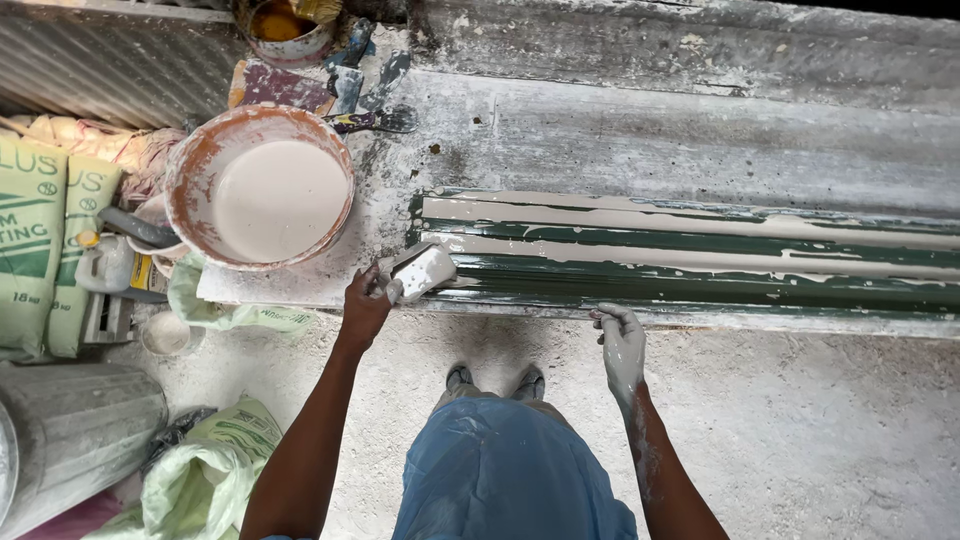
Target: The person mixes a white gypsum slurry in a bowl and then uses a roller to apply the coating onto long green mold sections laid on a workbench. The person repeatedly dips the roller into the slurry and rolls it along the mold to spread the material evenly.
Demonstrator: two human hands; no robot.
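While one left hand [365, 303] grips a broad putty knife [420, 272] loaded with pale filler, the one right hand [622, 345], coated white, rests with loose fingers on the near edge of the single green moulded panel [700, 270]. That panel's long axis runs left to right, stretching away rightward from the knife at its left end. Farther left stands one bucket [262, 187] of putty.

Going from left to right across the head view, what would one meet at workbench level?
Green and white sacks → bucket of pale filler → left hand holding a filler-coated scraper → right hand at the bench edge → green ribbed moulding streaked with filler.
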